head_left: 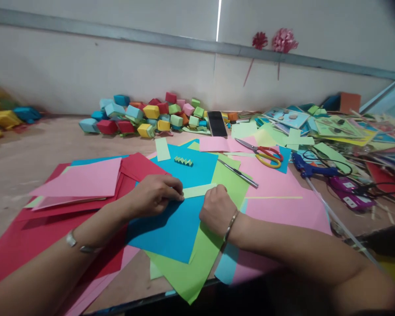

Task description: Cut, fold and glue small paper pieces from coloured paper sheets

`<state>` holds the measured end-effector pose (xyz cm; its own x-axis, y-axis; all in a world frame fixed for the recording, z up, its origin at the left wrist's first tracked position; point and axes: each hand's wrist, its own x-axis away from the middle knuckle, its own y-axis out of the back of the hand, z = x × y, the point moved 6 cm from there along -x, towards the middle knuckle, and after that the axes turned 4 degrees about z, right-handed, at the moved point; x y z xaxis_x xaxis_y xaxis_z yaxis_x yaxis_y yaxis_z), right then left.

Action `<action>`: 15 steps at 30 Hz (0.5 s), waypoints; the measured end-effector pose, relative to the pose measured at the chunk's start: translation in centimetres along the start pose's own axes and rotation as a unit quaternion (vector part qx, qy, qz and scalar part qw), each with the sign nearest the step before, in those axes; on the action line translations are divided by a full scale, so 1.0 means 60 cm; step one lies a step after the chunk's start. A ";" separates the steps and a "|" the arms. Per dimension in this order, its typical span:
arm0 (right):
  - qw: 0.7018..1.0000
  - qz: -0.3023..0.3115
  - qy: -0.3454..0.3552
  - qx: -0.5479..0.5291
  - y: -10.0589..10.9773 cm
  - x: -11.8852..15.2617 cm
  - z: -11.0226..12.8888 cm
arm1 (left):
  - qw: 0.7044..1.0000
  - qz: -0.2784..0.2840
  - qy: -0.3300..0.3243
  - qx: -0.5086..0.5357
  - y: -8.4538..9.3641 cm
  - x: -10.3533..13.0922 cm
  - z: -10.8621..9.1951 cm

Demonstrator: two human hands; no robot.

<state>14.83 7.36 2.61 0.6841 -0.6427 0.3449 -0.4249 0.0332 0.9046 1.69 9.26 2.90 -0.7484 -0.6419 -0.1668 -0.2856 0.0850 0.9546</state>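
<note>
A pale green paper strip [199, 191] stretches between my two hands, just over a blue sheet [171, 232]. My left hand [154, 193] pinches its left end with closed fingers. At the other end, my right hand [219, 208] is closed, its fingers curled around the tip of the strip. Beyond the hands, a small zigzag-folded green strip [183, 161] and a flat pale green paper piece [162, 149] lie on the blue sheet. A craft knife [238, 173] rests on the light green sheet [184, 274] to the right.
Scissors [263, 153] with red and yellow handles lie on pink paper. A blue glue gun [311, 166] and purple power strip [350, 193] with cables are at right. Red sheets [95, 237] spread left. Coloured paper boxes [151, 112] and a phone [217, 123] sit by the wall.
</note>
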 end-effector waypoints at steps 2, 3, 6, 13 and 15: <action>1.000 -0.002 -0.002 -0.011 -0.001 -0.001 -0.001 | 1.000 -0.023 -0.012 0.014 0.001 0.002 -0.001; 1.000 -0.006 -0.003 -0.016 -0.002 -0.002 -0.001 | 0.999 -0.033 -0.016 0.019 0.001 0.002 -0.002; 0.999 -0.036 -0.006 -0.017 -0.012 -0.006 0.000 | 0.998 -0.047 -0.029 0.029 0.002 0.004 -0.009; 0.956 -0.279 -0.062 0.068 -0.022 0.008 0.009 | 0.998 -0.050 -0.010 0.048 -0.004 0.009 -0.011; 0.944 -0.311 -0.075 0.082 -0.018 0.014 0.010 | 0.996 -0.063 -0.020 0.051 -0.004 0.008 -0.013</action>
<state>15.54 6.33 1.76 0.7446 -0.6008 -0.2908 -0.0639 -0.4978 0.8650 1.83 8.35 2.78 -0.7248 -0.6223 -0.2956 -0.4373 0.0841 0.8954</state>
